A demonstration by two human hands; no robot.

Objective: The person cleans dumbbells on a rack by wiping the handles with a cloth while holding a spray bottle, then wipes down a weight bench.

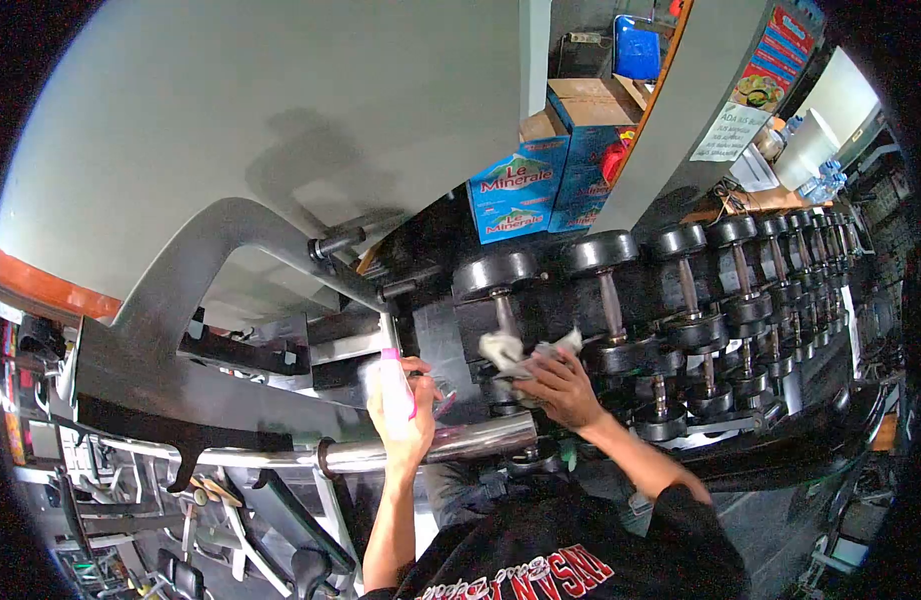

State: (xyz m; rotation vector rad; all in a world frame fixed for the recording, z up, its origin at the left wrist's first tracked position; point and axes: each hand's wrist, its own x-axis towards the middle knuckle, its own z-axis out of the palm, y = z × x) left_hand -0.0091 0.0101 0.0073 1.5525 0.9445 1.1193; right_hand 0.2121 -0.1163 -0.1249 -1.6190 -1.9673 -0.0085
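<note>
My left hand (pixel 409 425) is closed around a spray bottle (pixel 392 385), white with pink parts and washed out by glare. In my right hand (pixel 563 392) is a crumpled, whitish cloth (pixel 503 352), slightly blurred. The cloth lies over the near end of a black dumbbell (pixel 495 275) with a metal handle, hiding that end. Another dumbbell (pixel 603 255) is just right of it on the rack. Below my left hand runs a thick chrome bar (pixel 461 446).
More dumbbells (pixel 686 245) line the rack to the right in two rows. Blue water cartons (pixel 521 190) stand behind it. A grey machine frame (pixel 171 290) curves up on the left, with a padded bench (pixel 301 520) below. Bottles (pixel 826 180) stand on a counter.
</note>
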